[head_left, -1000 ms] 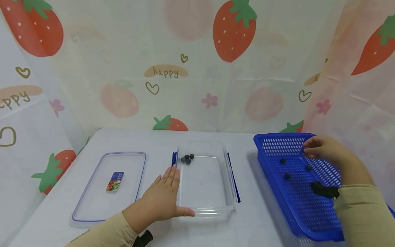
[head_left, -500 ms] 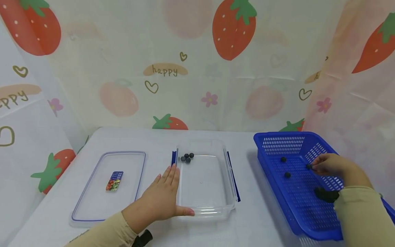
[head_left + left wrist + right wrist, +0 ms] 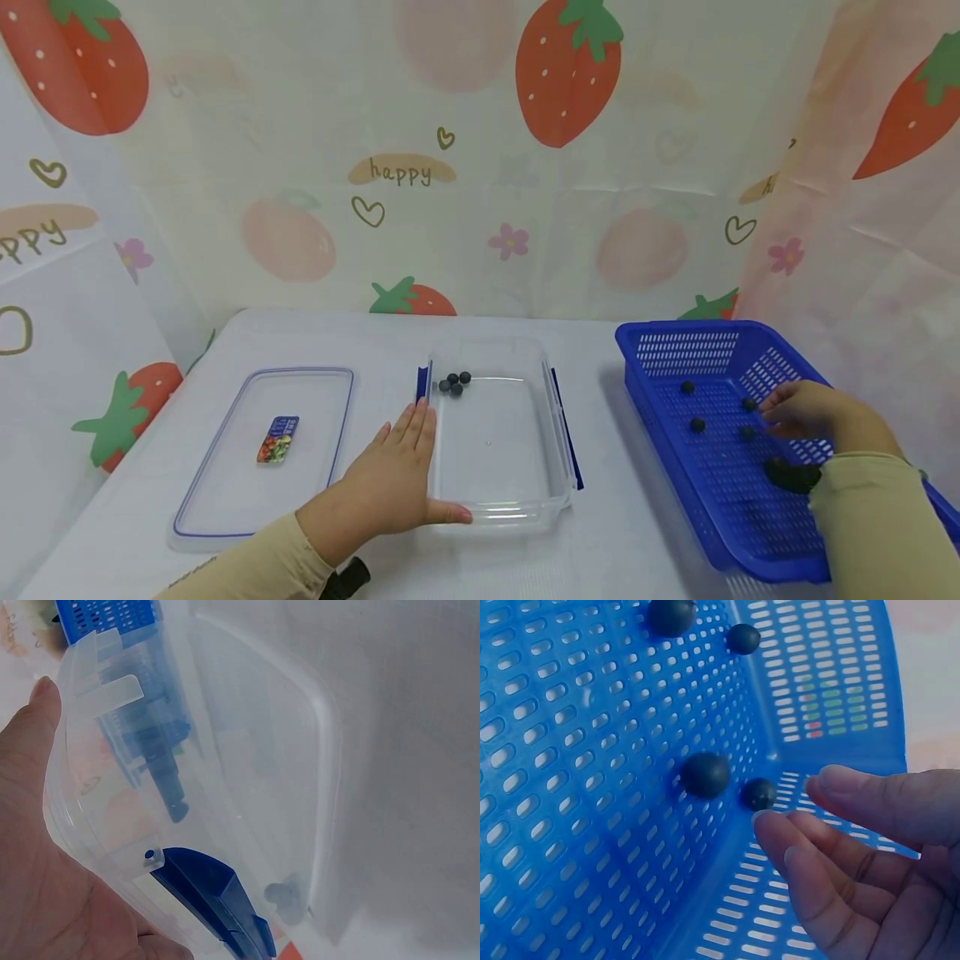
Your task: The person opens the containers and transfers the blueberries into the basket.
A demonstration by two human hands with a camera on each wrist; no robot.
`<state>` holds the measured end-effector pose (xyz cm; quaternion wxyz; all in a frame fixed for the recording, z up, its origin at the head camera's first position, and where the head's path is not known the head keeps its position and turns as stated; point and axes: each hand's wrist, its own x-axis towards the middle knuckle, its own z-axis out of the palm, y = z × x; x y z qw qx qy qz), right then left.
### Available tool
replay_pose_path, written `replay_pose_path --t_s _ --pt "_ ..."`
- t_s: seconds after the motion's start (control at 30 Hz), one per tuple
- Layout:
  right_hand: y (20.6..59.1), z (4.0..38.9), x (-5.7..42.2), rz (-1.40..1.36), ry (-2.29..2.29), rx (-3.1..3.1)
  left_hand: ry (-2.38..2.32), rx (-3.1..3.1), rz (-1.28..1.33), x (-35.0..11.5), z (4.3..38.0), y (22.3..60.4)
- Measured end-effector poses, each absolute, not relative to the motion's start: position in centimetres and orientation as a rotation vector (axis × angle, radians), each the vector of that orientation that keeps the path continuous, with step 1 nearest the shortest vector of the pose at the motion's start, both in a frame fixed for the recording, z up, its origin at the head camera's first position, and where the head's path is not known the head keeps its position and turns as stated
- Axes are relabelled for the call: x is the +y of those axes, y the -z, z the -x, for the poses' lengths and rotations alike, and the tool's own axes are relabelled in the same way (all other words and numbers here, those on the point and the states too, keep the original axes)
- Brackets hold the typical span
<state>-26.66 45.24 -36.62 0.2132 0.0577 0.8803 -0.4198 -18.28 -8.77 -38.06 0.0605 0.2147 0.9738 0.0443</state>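
Observation:
My left hand lies with straight fingers along the left side of a clear plastic food container, thumb at its near edge. Several dark blueberries cluster in the container's far left corner. Over on the right, my right hand is inside a blue perforated basket. Its thumb and fingers stand apart with nothing between them. Close to the fingertips are one blueberry and a larger-looking blueberry. Two more, a blueberry and another blueberry, sit further left on the basket floor.
A clear lid with a blue-edged seal and a colourful label lies left of the container. Blue locking flaps hang at the container's sides. A strawberry-print sheet stands behind the white-covered table.
My right hand has moved down and a little right in the basket and let go of a blueberry, which now rests on the basket floor. The left hand stays put.

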Motion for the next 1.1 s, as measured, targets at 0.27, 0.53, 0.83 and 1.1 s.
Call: replay_pose_path --t_s 0.27,0.53,0.83,1.1 --pt "36.4 26.5 46.0 -0.165 1.196 2.475 -0.144 2.946 -0.647 -8.7 18.4 38.2" --pt "34.7 26.4 46.4 -0.01 1.407 2.455 -0.13 2.959 -0.666 -8.6 18.3 38.2" --pt "31.5 26.6 43.9 0.187 1.494 2.541 -0.128 2.954 -0.664 -8.7 18.2 38.1" --pt "29.7 27.7 39.5 0.248 1.536 2.542 -0.149 2.949 -0.657 -8.8 18.2 38.1"
